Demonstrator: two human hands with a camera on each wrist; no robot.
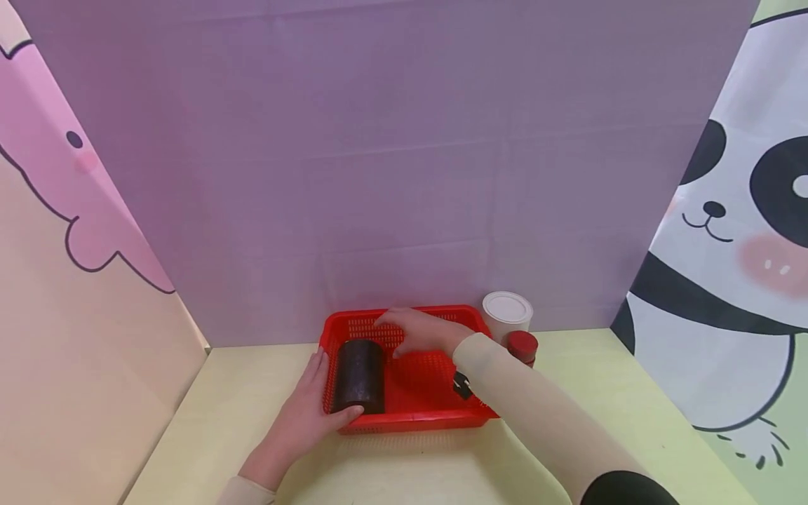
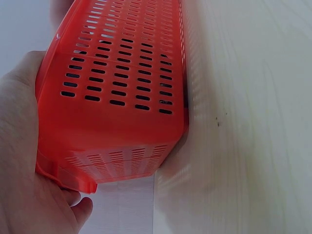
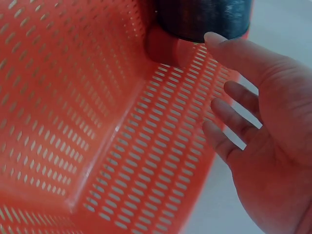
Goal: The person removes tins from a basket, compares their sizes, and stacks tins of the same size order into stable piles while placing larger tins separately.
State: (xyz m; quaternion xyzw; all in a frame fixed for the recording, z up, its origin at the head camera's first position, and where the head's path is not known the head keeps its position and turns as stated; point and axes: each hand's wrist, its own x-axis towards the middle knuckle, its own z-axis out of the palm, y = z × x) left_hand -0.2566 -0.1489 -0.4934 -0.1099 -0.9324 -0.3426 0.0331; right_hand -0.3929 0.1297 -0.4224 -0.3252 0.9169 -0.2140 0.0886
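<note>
A red plastic basket [image 1: 435,422] with slotted walls stands on the table against the purple backdrop. Inside it, at the left end, is a black cylinder [image 1: 360,379]. My left hand [image 1: 309,407] grips the basket's front left corner, thumb over the front rim and fingers along the left side. In the left wrist view the palm covers part of the basket rim. My right hand [image 1: 423,331] reaches over the basket's back part, just right of the cylinder, with fingers loosely spread. In the right wrist view its thumb tip overlaps the cylinder's edge [image 3: 204,19]; whether they touch I cannot tell.
Behind the basket's right end stands a white lidded tub [image 1: 507,312]. A red-capped container [image 1: 522,345] sits in front of it, partly hidden by my right sleeve. Side panels with a pink figure and a panda [image 1: 713,280] flank the pale table [image 1: 189,435].
</note>
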